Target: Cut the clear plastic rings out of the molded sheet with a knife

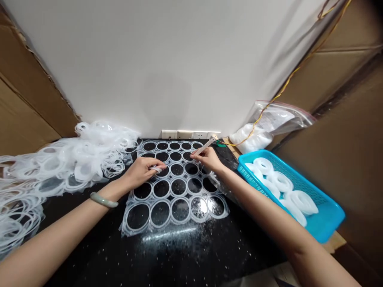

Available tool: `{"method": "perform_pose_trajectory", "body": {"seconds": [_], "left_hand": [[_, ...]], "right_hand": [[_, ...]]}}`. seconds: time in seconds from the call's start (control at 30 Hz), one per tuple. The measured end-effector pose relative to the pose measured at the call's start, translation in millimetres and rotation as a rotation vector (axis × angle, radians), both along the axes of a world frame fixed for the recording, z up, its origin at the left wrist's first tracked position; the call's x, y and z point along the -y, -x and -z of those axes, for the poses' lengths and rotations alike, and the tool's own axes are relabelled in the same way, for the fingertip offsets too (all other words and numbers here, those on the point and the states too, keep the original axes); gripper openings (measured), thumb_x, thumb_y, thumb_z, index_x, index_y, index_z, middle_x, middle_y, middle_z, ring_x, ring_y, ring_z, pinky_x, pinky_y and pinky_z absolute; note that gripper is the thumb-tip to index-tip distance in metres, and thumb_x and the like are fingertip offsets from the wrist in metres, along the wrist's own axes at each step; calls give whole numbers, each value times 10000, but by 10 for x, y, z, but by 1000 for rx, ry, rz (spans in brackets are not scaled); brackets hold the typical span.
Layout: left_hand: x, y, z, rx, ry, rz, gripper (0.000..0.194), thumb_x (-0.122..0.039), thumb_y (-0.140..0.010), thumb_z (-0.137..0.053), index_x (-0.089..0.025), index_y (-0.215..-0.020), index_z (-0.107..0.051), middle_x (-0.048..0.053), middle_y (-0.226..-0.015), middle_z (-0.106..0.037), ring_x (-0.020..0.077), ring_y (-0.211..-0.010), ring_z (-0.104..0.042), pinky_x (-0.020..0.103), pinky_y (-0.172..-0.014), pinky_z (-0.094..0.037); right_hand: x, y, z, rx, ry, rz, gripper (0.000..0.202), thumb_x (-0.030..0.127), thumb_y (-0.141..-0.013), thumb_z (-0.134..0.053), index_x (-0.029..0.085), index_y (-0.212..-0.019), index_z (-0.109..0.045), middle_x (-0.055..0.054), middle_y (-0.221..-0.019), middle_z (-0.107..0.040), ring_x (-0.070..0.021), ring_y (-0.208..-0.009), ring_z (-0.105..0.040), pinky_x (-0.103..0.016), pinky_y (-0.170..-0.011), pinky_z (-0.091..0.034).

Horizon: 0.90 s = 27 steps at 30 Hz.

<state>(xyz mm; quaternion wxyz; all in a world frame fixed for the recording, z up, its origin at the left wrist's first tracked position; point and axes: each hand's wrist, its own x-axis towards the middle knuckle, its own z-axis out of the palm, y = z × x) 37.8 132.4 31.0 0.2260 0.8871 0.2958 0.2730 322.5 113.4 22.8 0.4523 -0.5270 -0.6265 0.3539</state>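
Observation:
A translucent whitish sheet (127,228) with rows of round openings lies flat on the black speckled counter (149,263). Over its left side, my left hand (143,169) is closed, with a small bunch of white translucent rings (156,169) between thumb and fingers. My right hand (208,158) pinches a pale, flat, narrow stick-like tool (205,147) above the sheet's upper right. The tool slants, its upper end pointing to the back right. Its lower end is near the fingertips, and whether it touches the sheet I cannot tell.
A heap of white rings and sheet scraps (101,147) covers the left side. At right stands a blue basket (324,211) with several white ring rolls (302,201). Behind it are a clear plastic bag (272,119) and a yellow wire (287,85). Sockets (200,135) line the back wall.

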Motion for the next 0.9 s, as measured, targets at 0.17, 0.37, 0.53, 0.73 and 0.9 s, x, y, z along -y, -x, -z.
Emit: {"method": "perform_pose_trajectory", "body": {"seconds": [0.17,0.37,0.53,0.73,0.9], "left_hand": [[814,35,9,-139,-49,229,247,-280,-948,-487,-201,-1065,-690,58,-1076,-711,177,-970,-669,288,-843,-527],[1559,93,239,-257,-46,248,315,-256,-963,-463,-273,-1248,-595,42,-1310,-598,209,-1124,-621,307,-903,-523],[1786,53,274,-293,-78,172,323,-249,-967,-455,-247,-1263,-583,57,-1331,-577,236,-1136,-613,328,-868,-545],[1878,-4,246,-279,-149,139,319,-269,-982,-421,-212,-1230,-613,85,-1272,-620,239,-1048,-660,346,-832,-564],[1896,-22,268,-265,-168,145,325,-259,-978,-418,-226,-1244,-603,74,-1269,-623,225,-1023,-671,333,-828,-569]], "right_hand": [[735,142,20,-35,90,-166,248,344,-707,-741,119,-804,-701,-37,-699,-653,-101,-530,-551,-198,-472,-432],[1287,472,184,-147,206,-322,308,414,-681,-769,136,-754,-661,1,-616,-612,-97,-490,-531,-192,-451,-425],[1390,593,332,-131,184,-318,283,400,-711,-740,129,-741,-668,-6,-607,-618,-97,-482,-523,-200,-467,-415],[1423,595,326,-126,175,-265,282,402,-714,-734,125,-734,-682,-17,-619,-640,-97,-478,-525,-204,-468,-413],[1444,593,338,-107,139,-275,210,339,-744,-714,132,-726,-683,-16,-647,-645,-104,-536,-542,-203,-508,-414]]}}
